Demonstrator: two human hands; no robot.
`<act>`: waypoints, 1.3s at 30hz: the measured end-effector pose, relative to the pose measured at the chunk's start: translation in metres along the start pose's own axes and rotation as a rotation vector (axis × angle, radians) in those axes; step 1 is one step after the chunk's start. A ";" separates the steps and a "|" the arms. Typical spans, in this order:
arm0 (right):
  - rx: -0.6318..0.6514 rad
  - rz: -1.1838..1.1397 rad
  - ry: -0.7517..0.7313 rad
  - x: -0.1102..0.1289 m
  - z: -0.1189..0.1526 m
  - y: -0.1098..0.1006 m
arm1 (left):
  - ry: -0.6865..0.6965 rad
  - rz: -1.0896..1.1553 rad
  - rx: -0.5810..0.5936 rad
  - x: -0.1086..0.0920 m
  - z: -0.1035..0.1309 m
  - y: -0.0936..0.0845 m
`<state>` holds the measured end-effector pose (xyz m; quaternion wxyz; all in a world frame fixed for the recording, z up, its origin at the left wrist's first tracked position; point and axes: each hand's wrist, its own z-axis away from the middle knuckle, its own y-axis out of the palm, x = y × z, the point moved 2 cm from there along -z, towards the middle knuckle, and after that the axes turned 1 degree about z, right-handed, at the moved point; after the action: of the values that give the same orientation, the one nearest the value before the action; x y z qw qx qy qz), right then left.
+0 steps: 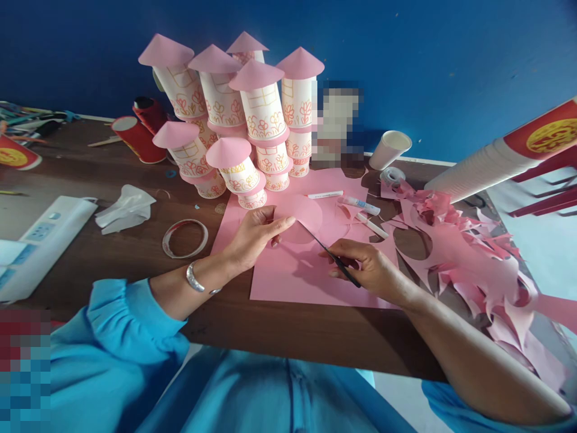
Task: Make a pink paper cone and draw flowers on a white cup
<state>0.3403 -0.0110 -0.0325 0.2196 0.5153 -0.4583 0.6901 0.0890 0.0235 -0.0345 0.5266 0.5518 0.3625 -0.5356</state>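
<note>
"Where's the paper disc (309, 207)?"

"In front of the person, just over the pink sheet (288, 282) on the worktop (220, 325). The left hand (259, 234) pinches it, thumb on top."

"And the right hand (360, 261)?"

"Closed round the handles of the scissors (332, 257). The blades reach in across the disc from its lower right edge, tip near the middle. I can't tell how far apart they are."

"So it looks like a cut inward from the rim. How would you do it well?"

"Short, straight snips aimed at the centre, then stop there. Going past it would weaken the disc."

"Anything to watch?"

"That left thumb: it's right by the tip. I'd slide the grip away from the cutting line, but hold firmly enough that the thin paper doesn't bend. And lift the disc a little, so the lower blade doesn't nick the sheet."
</note>
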 end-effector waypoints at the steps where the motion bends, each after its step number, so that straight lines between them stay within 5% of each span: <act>1: 0.001 0.001 -0.002 0.000 0.000 0.000 | -0.002 0.000 -0.001 0.000 0.000 0.000; 19: 0.005 0.005 0.026 0.003 0.001 -0.001 | -0.210 0.074 -0.024 -0.002 -0.001 0.002; 39: 0.011 -0.023 0.013 -0.001 0.000 0.000 | -0.216 0.107 -0.052 -0.001 0.001 0.004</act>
<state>0.3405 -0.0113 -0.0338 0.2277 0.5170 -0.4473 0.6934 0.0924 0.0215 -0.0328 0.6046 0.4957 0.2874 -0.5534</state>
